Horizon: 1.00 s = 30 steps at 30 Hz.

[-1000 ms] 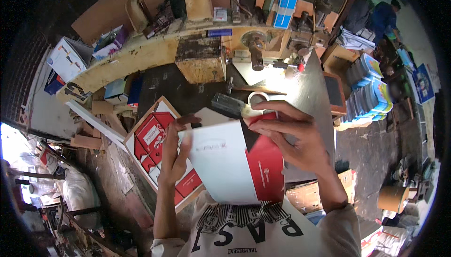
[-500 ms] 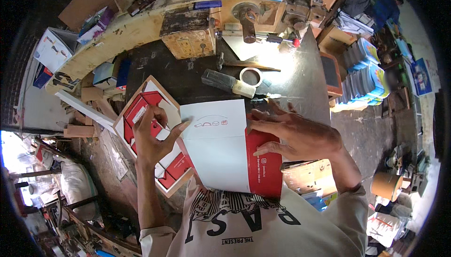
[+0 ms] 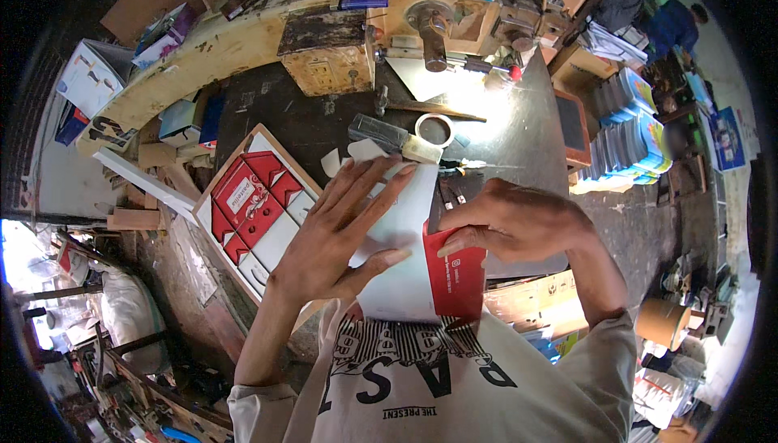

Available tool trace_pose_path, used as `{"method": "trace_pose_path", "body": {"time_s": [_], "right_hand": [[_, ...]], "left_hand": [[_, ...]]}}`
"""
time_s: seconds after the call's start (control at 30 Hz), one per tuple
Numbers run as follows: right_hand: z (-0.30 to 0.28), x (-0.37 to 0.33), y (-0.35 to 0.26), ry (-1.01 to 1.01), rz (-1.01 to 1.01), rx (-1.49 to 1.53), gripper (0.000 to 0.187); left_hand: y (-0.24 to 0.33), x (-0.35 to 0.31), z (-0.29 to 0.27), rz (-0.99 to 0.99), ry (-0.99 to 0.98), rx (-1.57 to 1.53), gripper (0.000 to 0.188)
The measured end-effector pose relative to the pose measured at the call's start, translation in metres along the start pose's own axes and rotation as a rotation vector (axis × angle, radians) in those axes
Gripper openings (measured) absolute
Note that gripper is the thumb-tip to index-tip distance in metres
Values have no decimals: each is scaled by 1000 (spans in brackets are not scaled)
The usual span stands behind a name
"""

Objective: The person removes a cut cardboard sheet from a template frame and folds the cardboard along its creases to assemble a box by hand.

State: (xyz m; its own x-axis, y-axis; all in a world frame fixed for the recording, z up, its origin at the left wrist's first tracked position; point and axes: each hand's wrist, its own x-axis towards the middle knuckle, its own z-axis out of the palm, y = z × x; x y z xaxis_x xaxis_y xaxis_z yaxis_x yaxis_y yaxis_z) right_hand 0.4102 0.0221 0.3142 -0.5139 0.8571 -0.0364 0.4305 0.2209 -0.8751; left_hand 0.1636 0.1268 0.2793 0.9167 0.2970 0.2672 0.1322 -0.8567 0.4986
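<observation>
So the left hand (image 3: 336, 236) is spread wide and laid flat, palm down, on the white inner face of a folded card sheet (image 3: 401, 269). Its fingers (image 3: 369, 188) fan out up and to the right, the longest tips reaching the sheet's far edge, and the thumb lies across the white part lower down, pointing right. It isn't gripping anything, just pressing flat.

The right hand (image 3: 519, 224) comes in from the right with its fingers curled loosely over the red flap (image 3: 455, 277) of the same sheet. The thumb lies along the top of the red part pointing left, the other fingertips tucked on the fold just above it. Whether it's actually pinching the flap or only pushing it down, I can't tell.

The sheet sits right under both hands at the near edge of the dark metal worktop (image 3: 510, 131), its bottom end hanging over toward the person's shirt. Its long axis runs roughly away from the body, tilted a bit left at the far end, with the red flap on the right side.

Just beyond the left fingertips there's a roll of tape (image 3: 435, 129) and a clear plastic box (image 3: 377, 132). Left of the left hand lies a wooden tray (image 3: 231, 163) with a stack of red and white flat cartons (image 3: 251, 204)
</observation>
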Motion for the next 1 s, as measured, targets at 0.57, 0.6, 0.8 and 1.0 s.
{"method": "trace_pose_path", "body": {"time_s": [0.57,0.6,0.8,1.0], "right_hand": [[6,-5,-11,358,287,-206,16],[13,-1,-12,358,285,-205,16],[23,14,-7,405,125,-307,22],[-9,-4,-5,505,67,-224,25]], "left_hand": [[-10,1,3,-99,-98,-322,20],[-10,1,6,-102,-65,-310,20],[7,2,-1,-81,-51,-93,14],[-43,-42,24,-102,704,-451,64]]}}
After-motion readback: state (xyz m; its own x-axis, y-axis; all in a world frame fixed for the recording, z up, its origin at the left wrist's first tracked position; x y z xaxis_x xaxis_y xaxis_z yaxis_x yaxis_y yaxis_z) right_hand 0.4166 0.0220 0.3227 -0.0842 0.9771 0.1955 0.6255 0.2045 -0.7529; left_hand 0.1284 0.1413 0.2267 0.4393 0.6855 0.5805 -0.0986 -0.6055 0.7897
